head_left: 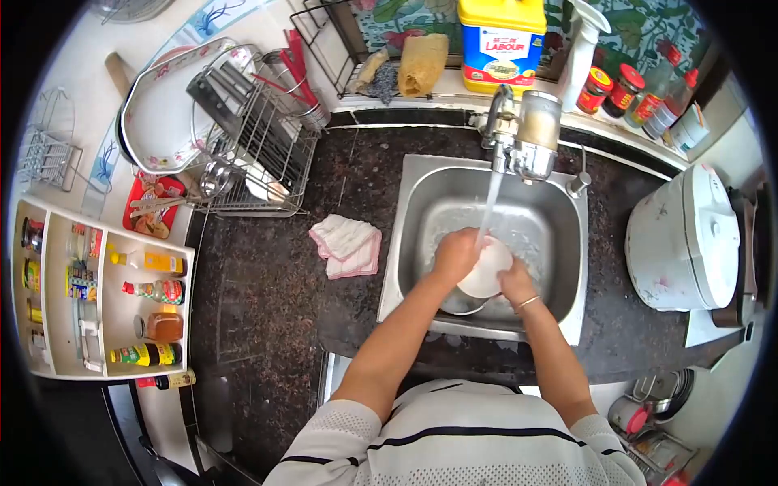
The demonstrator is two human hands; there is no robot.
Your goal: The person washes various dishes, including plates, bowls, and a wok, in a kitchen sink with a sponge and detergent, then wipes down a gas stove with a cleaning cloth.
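Over the steel sink (551, 320), my left hand (459, 255) and my right hand (516, 283) hold a white bowl (486, 269) between them. Both hands have their fingers closed on its edge, left and right. Water (492, 198) runs from the faucet (504, 134) and comes down at the bowl and my left hand. Below the bowl, the curved edge of another dish (462, 306) shows in the sink; the rest of it is hidden by the bowl and my hands.
A folded cloth (348, 245) lies left of the sink. Further left stand a wire dish rack (263, 154) and a bottle shelf (113, 300). A white rice cooker (677, 239) is at the right. A yellow-and-blue jug (501, 49) and a spray bottle (579, 61) stand behind the faucet.
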